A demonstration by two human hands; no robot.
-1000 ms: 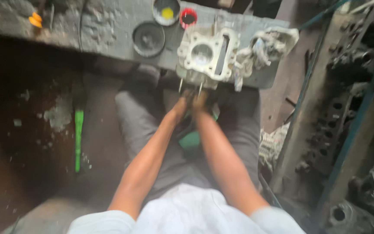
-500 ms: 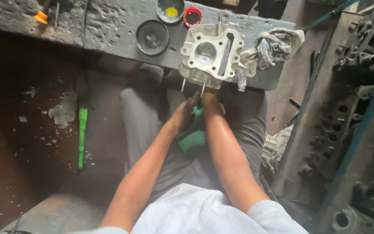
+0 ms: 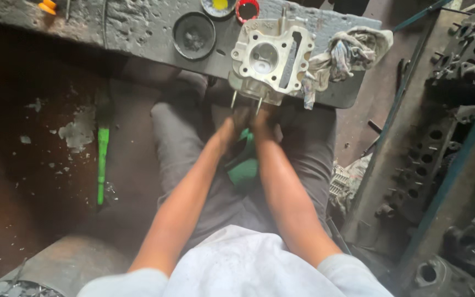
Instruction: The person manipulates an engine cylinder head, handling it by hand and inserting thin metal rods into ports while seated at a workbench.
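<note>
A pale metal cylinder head (image 3: pixel 270 60) sits at the near edge of a grimy workbench (image 3: pixel 138 27), with two thin studs pointing down toward me. Just below those studs, my left hand (image 3: pixel 231 127) and my right hand (image 3: pixel 263 122) are pressed close together, dark with oil. Their fingers are in shadow under the bench edge, so what they hold is unclear. A green object (image 3: pixel 244 165) lies between my knees right under the hands.
On the bench are a crumpled rag (image 3: pixel 347 52) right of the cylinder head, a round black cap (image 3: pixel 194 36), and a red ring (image 3: pixel 247 9). A green-handled tool (image 3: pixel 103 165) lies on the floor at left. Engine blocks (image 3: pixel 441 137) crowd the right side.
The view has shifted and sharpened. My two hands stay together below the cylinder head's studs, with only a small shift in position.
</note>
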